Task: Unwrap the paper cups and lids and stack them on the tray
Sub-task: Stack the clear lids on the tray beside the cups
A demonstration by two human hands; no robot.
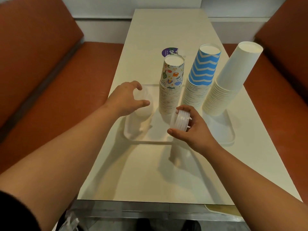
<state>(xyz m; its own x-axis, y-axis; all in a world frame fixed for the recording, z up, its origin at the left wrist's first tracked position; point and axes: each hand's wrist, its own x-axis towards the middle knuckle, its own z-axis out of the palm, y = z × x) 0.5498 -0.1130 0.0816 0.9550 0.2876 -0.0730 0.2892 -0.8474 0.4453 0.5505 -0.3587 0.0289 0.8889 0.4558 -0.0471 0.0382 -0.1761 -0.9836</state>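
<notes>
A white tray [230, 135] lies across the table and carries three upside-down stacks of paper cups: patterned ones [171, 84], blue zigzag ones [200, 77] and plain white ones [230, 77]. On the tray's left end stands a stack of translucent lids [144, 107]. My left hand [126, 100] curves around that stack with fingers and thumb spread; whether it touches is unclear. My right hand [191, 129] grips a small bundle of lids [180, 120], held on edge above the tray's front.
A cream table [150, 172] runs away from me between two orange-brown benches [50, 97]. A round purple sticker [169, 52] lies on the table behind the patterned cups. Crumpled clear wrap [70, 220] shows below the table's near edge.
</notes>
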